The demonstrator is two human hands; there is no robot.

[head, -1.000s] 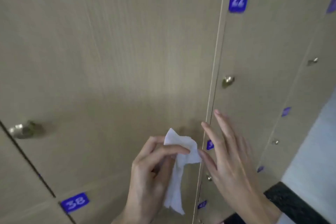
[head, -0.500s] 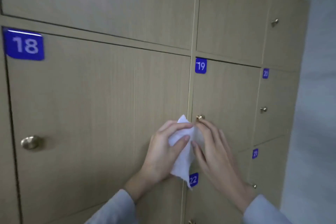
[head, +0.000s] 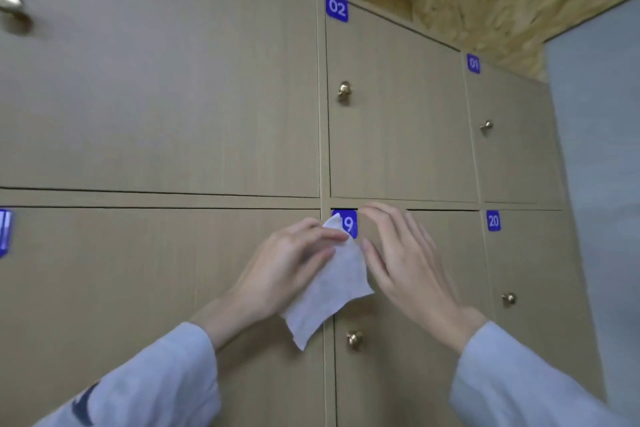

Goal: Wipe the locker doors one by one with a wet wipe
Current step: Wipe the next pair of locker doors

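At frame centre your left hand (head: 287, 263) pinches the white wet wipe (head: 332, 291) – it hangs over the 19 label (head: 347, 224) of a locker door (head: 433, 340) – while your right hand (head: 401, 260), fingers loosely spread, holds nothing.

Six locker doors (head: 398, 107), five knobs (head: 344, 92), one wipe (head: 332, 291).

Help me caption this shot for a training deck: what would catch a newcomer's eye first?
The white wipe at centre, pinched in the left hand, with the right hand open beside it, both raised before door 19. Next, the blue number tags: 02 above, 20 to the right. Then the brass knobs, one just below the wipe.
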